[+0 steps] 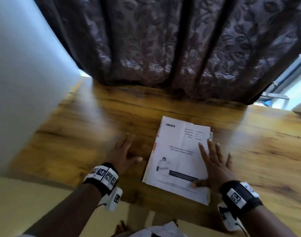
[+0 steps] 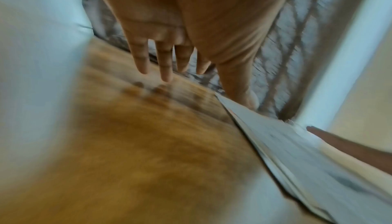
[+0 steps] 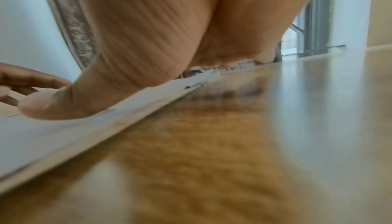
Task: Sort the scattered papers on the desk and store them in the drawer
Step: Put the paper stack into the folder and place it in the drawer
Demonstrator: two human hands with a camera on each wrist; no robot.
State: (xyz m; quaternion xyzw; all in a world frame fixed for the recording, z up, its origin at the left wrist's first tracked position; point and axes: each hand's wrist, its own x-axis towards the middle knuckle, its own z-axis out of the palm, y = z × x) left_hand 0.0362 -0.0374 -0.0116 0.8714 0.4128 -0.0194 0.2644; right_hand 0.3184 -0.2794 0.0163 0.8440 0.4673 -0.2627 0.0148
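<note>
A stack of white printed papers lies on the wooden desk, slightly skewed, its sheets roughly lined up. My right hand lies flat on the stack's right edge, fingers straight and spread, with the thumb pressed onto the top sheet near the lower corner. The right wrist view shows that right hand down on the papers. My left hand is open just left of the stack, over bare desk, fingers straight. In the left wrist view the left hand holds nothing and the papers lie to its right. No drawer is in view.
A dark leaf-patterned curtain hangs along the desk's far edge. A white wall stands at the left and a window frame at the far right. Pale floor shows below the desk's near edge.
</note>
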